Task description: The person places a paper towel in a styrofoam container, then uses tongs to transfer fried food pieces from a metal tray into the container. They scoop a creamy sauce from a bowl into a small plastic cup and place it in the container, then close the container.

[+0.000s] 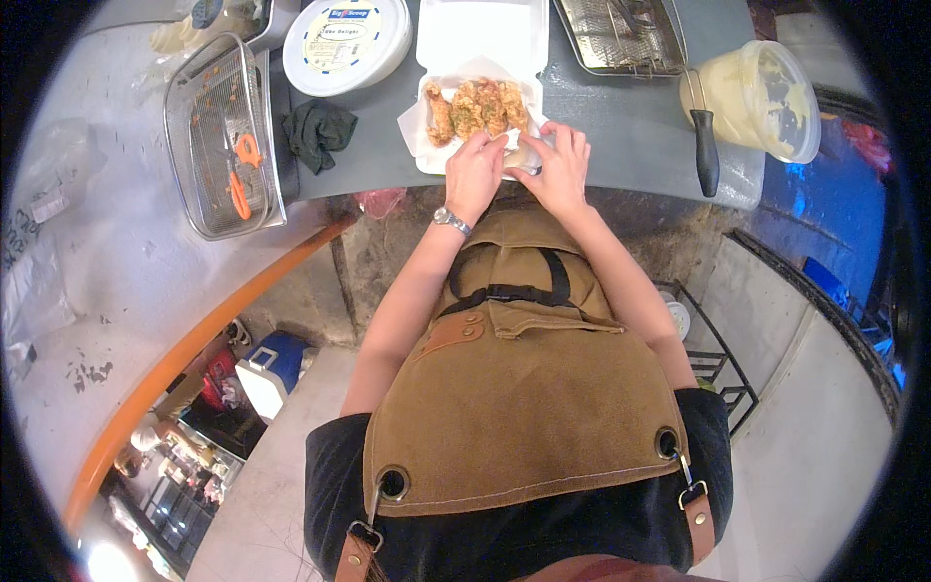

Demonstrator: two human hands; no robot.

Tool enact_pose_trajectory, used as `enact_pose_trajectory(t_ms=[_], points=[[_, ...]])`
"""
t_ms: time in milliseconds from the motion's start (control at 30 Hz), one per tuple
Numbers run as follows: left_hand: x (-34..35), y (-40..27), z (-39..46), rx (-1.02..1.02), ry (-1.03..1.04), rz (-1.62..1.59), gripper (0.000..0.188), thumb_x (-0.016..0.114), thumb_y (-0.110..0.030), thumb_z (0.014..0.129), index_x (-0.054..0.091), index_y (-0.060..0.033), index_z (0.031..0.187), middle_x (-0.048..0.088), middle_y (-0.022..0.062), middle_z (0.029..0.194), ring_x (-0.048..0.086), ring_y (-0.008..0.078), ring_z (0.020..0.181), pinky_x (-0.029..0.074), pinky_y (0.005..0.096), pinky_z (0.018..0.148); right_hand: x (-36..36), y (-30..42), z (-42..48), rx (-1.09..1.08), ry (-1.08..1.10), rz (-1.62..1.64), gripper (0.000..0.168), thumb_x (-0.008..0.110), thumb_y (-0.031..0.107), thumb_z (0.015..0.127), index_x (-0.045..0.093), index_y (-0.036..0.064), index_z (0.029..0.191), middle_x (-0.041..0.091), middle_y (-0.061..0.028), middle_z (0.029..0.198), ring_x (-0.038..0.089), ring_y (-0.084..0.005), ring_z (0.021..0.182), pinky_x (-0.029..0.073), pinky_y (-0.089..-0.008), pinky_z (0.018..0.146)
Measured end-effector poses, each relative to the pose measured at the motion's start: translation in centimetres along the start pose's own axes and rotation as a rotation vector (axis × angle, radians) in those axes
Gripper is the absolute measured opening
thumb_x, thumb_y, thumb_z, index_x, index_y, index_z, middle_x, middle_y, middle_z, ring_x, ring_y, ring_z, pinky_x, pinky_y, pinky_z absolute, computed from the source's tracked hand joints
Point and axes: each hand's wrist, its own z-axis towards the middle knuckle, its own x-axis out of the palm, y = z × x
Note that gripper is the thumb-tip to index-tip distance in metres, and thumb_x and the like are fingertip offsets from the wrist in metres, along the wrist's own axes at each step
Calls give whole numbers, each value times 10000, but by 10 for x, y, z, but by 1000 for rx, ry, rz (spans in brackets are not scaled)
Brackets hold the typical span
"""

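In the head view an opened white foam takeout box stands on the counter, its lid tipped back to the far side. Several pieces of battered fried food lie across it on white lining paper. At the near side of the box, my left hand and my right hand meet around a small pale wrapped packet. Fingertips of both hands pinch its white upper edge. What the packet contains cannot be made out.
A white lidded tub and a dark cloth lie left of the box. Further left, a wire basket holds orange-handled scissors. Rightward are a metal fry basket with a black handle and a tilted plastic tub.
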Motion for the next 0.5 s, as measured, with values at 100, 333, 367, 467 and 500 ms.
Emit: enact_pose_trajectory(t_ms=[100,333,367,467,500], points=[[5,-2,4,63,47,39,198,602,-52,764,686,-113,933,563,81,762,595,261,679,488,358,589,1,-1,1,14,5,-4,478,801,311,558,671,146,987,464,-33,1070,405,-260,1018,353,-394,840],[-16,9,6,230,228,52,165,592,-49,732,685,-129,843,562,59,733,590,245,746,443,373,671,2,0,1,26,-4,0,493,802,315,534,672,141,976,464,-32,1077,405,-251,1031,352,-396,845],[-21,11,7,214,239,71,146,588,-52,732,682,-121,819,559,58,734,583,248,742,425,376,670,2,1,1,28,-2,0,496,801,315,532,672,140,978,464,-33,1079,405,-250,1032,351,-396,845],[-17,18,10,169,163,63,132,580,-51,732,678,-111,796,559,54,730,571,250,727,394,379,669,2,2,1,7,-11,-15,500,797,314,531,670,139,981,465,-34,1081,408,-251,1033,348,-397,848],[-15,20,11,153,122,52,133,578,-49,732,678,-109,797,560,53,727,569,251,722,388,379,669,2,2,1,5,-7,-18,497,795,314,532,670,138,980,466,-35,1081,409,-252,1034,347,-397,849]])
